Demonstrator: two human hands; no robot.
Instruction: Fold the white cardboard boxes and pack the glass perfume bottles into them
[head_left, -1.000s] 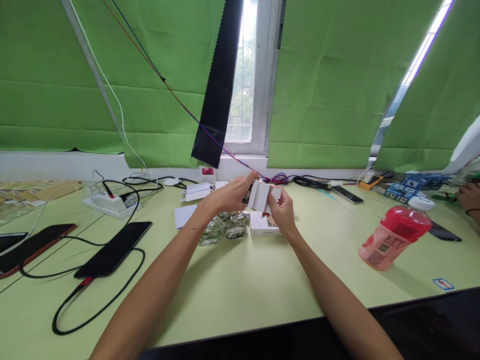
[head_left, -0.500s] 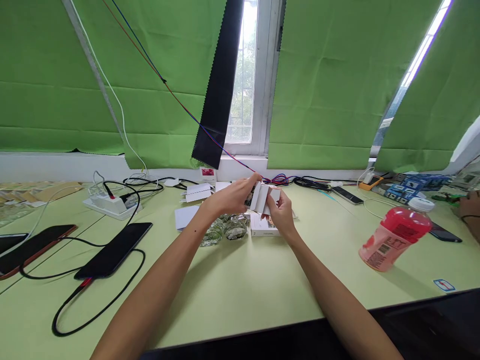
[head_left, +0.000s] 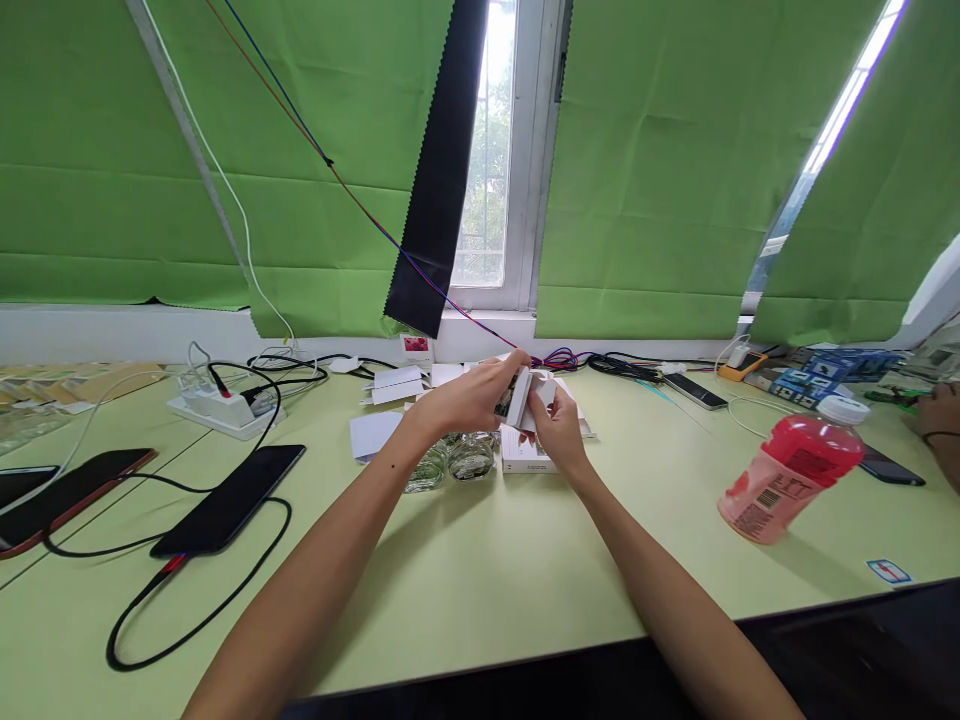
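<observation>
Above the green desk (head_left: pixel 480 580) both of my hands hold one small white cardboard box (head_left: pixel 520 396). My left hand (head_left: pixel 469 397) grips its left side, fingers over the top edge. My right hand (head_left: pixel 553 425) pinches its right side and flap. Under my hands lie another white box (head_left: pixel 527 456) and several small glass jars (head_left: pixel 450 460).
Two black phones (head_left: pixel 229 497) with cables and a power strip (head_left: pixel 217 408) sit at the left. White cards (head_left: pixel 395 384) lie behind the jars. A red drink bottle (head_left: pixel 789 467) stands at the right, with another person's hand (head_left: pixel 941 410) at the far right edge.
My two hands have come closer together and the white box between them has been folded narrower. The other person's hand at the right edge shifted slightly.
</observation>
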